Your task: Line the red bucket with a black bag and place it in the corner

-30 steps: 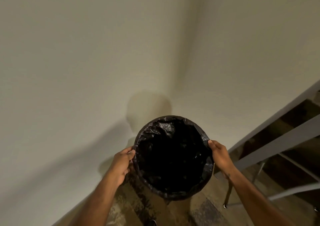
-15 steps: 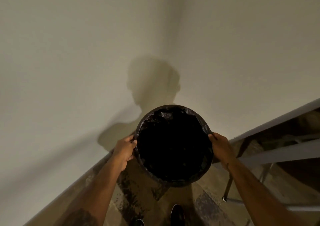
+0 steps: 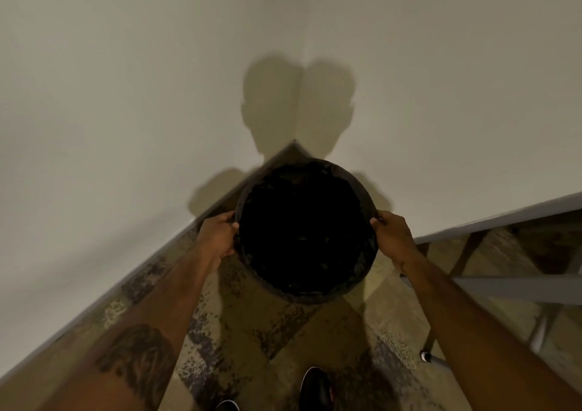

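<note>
Lower and nearer the corner than 0.5 s ago, 1 bucket (image 3: 307,295) w/ 1 black bag (image 3: 343,179) sits mid-frame. 2 hands: left hand (image 3: 217,240) & right hand (image 3: 393,237) each clasp the rim, opposite sides. 2 shoes (image 3: 316,388) at bottom edge.

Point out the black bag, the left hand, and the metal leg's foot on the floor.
black bag (image 3: 307,231): head view, on the dark lining inside the bucket.
left hand (image 3: 217,237): head view, on the back of the hand.
metal leg's foot (image 3: 425,356): head view, on its pale tip.
</note>
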The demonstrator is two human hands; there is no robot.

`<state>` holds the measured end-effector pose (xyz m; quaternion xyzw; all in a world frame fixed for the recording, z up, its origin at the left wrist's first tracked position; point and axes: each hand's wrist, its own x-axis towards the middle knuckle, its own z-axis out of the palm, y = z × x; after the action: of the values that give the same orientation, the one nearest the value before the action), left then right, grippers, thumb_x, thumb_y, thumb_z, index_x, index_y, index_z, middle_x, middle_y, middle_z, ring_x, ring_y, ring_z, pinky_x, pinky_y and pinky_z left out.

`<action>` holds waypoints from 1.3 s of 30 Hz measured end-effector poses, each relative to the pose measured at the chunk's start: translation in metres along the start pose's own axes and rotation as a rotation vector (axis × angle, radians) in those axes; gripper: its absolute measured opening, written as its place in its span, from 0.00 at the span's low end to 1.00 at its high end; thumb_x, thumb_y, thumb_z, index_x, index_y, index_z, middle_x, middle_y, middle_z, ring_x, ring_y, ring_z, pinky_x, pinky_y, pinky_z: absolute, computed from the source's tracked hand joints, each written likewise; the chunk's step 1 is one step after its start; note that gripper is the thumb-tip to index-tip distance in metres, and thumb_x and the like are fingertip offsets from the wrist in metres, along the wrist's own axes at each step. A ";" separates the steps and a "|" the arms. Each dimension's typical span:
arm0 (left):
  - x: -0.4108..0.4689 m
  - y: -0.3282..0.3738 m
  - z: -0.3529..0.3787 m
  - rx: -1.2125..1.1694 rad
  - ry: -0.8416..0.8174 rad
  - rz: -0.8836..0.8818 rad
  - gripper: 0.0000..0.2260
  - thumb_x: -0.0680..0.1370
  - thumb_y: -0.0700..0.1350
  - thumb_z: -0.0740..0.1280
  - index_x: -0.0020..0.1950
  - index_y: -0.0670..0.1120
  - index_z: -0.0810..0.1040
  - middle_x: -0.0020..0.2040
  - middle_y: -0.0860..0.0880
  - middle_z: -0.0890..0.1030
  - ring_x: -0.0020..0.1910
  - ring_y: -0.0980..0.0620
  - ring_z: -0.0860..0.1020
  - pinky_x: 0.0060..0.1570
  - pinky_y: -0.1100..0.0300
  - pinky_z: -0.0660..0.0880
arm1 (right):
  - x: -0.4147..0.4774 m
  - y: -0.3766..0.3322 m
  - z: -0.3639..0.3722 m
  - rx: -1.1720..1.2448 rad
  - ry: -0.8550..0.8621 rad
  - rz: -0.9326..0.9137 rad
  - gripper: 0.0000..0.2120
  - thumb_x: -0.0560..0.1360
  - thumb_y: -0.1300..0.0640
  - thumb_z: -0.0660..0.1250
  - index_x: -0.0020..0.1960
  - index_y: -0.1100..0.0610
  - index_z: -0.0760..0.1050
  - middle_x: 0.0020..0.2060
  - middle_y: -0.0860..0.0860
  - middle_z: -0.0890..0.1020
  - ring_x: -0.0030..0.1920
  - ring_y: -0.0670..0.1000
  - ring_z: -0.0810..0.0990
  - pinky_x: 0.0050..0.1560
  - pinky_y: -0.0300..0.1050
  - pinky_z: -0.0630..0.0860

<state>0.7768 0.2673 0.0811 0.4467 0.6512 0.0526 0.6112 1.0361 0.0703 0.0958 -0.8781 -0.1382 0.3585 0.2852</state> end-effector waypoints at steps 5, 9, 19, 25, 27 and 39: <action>0.050 -0.023 0.019 0.013 -0.004 -0.020 0.18 0.83 0.36 0.59 0.70 0.49 0.77 0.56 0.47 0.82 0.46 0.49 0.79 0.42 0.55 0.75 | 0.043 0.029 0.035 -0.047 0.000 0.015 0.15 0.81 0.59 0.58 0.65 0.59 0.76 0.61 0.60 0.80 0.59 0.62 0.78 0.51 0.45 0.70; 0.072 -0.017 0.036 0.024 -0.018 0.024 0.19 0.82 0.35 0.59 0.71 0.48 0.75 0.53 0.49 0.81 0.44 0.53 0.79 0.40 0.59 0.76 | 0.069 0.031 0.036 -0.026 0.041 0.019 0.15 0.81 0.59 0.58 0.65 0.60 0.75 0.62 0.60 0.80 0.60 0.62 0.77 0.55 0.47 0.71; 0.091 -0.019 0.046 0.062 -0.006 0.038 0.17 0.83 0.35 0.59 0.69 0.47 0.76 0.41 0.54 0.80 0.37 0.54 0.78 0.37 0.57 0.77 | 0.094 0.044 0.043 0.028 0.030 0.052 0.16 0.81 0.59 0.59 0.67 0.59 0.75 0.62 0.59 0.80 0.61 0.60 0.77 0.64 0.57 0.74; 0.097 -0.023 0.042 0.061 -0.046 0.002 0.16 0.81 0.36 0.62 0.67 0.48 0.77 0.45 0.53 0.81 0.43 0.51 0.79 0.54 0.45 0.79 | 0.093 0.044 0.043 0.088 0.013 0.074 0.17 0.81 0.56 0.60 0.68 0.58 0.75 0.62 0.58 0.80 0.61 0.60 0.78 0.64 0.60 0.74; 0.099 -0.023 0.039 0.065 -0.089 0.021 0.15 0.80 0.37 0.65 0.66 0.48 0.78 0.51 0.52 0.83 0.47 0.53 0.80 0.50 0.51 0.80 | 0.092 0.042 0.042 0.101 0.010 0.060 0.18 0.81 0.51 0.60 0.67 0.58 0.75 0.62 0.58 0.80 0.62 0.60 0.78 0.64 0.61 0.74; 0.037 -0.064 0.011 0.701 -0.119 0.288 0.33 0.81 0.61 0.59 0.82 0.51 0.51 0.82 0.46 0.53 0.79 0.44 0.55 0.75 0.45 0.55 | 0.055 0.049 0.023 -0.134 0.152 -0.116 0.22 0.81 0.45 0.57 0.66 0.59 0.74 0.63 0.60 0.79 0.61 0.61 0.77 0.57 0.48 0.71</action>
<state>0.7589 0.2481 0.0111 0.7177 0.5236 -0.1142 0.4446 1.0606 0.0653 0.0227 -0.9104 -0.1902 0.2639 0.2557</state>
